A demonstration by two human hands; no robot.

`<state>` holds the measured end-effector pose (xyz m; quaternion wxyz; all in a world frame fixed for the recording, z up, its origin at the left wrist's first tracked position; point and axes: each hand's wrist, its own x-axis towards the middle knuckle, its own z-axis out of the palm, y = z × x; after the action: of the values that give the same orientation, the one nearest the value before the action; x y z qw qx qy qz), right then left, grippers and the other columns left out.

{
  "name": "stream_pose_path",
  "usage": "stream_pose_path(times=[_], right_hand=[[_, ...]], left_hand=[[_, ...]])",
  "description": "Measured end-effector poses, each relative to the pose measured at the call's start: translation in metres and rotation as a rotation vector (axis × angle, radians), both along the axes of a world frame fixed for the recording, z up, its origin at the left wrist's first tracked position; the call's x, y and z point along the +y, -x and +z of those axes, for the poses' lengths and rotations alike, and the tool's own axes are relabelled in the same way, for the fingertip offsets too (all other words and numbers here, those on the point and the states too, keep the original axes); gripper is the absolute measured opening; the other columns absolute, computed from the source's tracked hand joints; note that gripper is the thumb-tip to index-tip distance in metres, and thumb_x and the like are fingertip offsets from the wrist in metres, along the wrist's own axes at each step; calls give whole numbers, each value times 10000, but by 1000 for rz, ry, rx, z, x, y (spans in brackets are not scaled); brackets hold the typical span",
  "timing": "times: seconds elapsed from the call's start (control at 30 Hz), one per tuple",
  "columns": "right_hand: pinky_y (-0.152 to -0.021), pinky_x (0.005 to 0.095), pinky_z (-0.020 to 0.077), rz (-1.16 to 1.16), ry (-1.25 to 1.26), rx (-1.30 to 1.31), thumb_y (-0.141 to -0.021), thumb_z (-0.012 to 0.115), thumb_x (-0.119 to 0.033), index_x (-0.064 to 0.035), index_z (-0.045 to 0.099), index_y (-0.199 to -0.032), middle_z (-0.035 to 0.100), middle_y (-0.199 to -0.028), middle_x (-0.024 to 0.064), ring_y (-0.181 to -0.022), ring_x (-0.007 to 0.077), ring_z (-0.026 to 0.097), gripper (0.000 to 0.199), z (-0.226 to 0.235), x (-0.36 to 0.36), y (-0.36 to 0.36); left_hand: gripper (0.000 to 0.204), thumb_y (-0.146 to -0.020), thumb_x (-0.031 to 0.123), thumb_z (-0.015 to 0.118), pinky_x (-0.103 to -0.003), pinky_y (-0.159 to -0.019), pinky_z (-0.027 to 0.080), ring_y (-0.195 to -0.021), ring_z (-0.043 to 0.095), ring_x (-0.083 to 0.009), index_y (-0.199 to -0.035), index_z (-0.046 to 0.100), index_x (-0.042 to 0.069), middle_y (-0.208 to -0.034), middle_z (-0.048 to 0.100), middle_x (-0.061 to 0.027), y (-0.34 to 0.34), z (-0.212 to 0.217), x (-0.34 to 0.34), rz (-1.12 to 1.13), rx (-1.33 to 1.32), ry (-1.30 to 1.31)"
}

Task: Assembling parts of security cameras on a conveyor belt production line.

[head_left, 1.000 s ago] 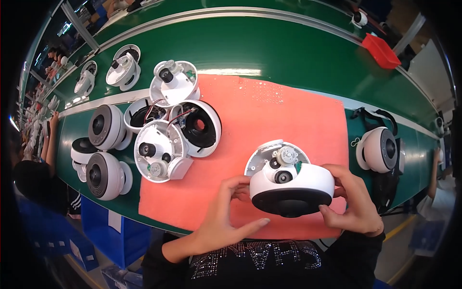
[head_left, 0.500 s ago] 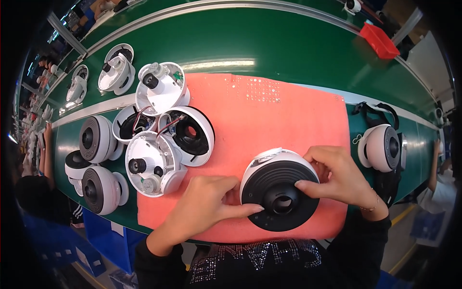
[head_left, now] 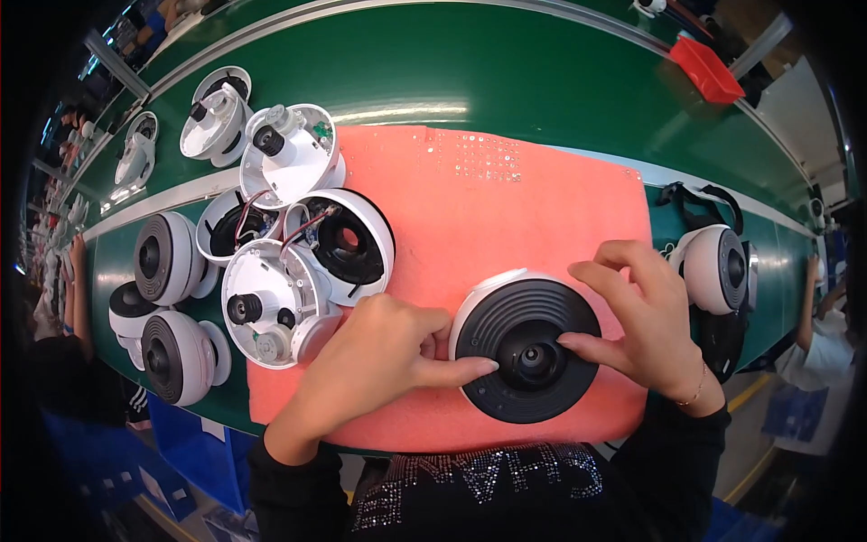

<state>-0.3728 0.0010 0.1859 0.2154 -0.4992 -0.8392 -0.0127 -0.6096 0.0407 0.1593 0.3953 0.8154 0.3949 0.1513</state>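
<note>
One black-faced camera is resting over the near part of the orange mat, left hand fingers pinching its edge while right hand fingers are now spreading off its shell, only the thumb touching, leaving the left gripping.

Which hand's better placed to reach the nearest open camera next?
Likely the left hand: it's just beside the open camera, though holding the black-faced one. The right hand is across it, farther off.

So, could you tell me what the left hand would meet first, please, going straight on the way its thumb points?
Probably the central lens housing of the black-faced camera; the left hand has its thumb aimed roughly there, though depth is unclear.
</note>
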Motion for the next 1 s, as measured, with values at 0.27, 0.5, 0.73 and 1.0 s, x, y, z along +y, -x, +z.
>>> stream_pose_path(times=[0.27, 0.5, 0.73, 1.0], right_hand=[[-765, 357, 382, 466, 252, 53, -644, 677, -252, -50, 601, -1029, 545, -1032, 109, -905, 250, 510, 441, 10, -3, 7], [-899, 402, 379, 120, 481, 296, -737, 658, -312, -22, 416, -1220, 485, -1165, 193, -1053, 312, 483, 613, -16, -2, -5], [-911, 325, 381, 34, 939, 824, -802, 608, -198, -17, 304, -1257, 501, -1121, 138, -1065, 216, 492, 576, -18, -4, 1], [-805, 307, 445, 190, 412, 701, -554, 817, -297, -2, 461, -1070, 582, -965, 150, -930, 228, 583, 693, -6, 16, -3]], left_hand=[[421, -658, 360, 719, -319, -446, 433, -402, 527, -267, -563, 574, -24, -425, 483, -137, 0, -1, 5, -32, 25, -26], [432, -717, 402, 663, -317, -548, 461, -539, 584, -255, -796, 634, -21, -562, 561, -168, -5, -14, -4, -9, 15, 206], [632, -771, 291, 650, -302, -815, 455, -970, 557, -181, -1238, 390, -46, -1064, 570, -144, -15, -45, -24, 78, -704, 745], [822, -617, 195, 752, -319, -718, 515, -861, 628, -280, -1231, 331, -154, -981, 579, -253, -25, -2, -19, 59, -538, -228]])
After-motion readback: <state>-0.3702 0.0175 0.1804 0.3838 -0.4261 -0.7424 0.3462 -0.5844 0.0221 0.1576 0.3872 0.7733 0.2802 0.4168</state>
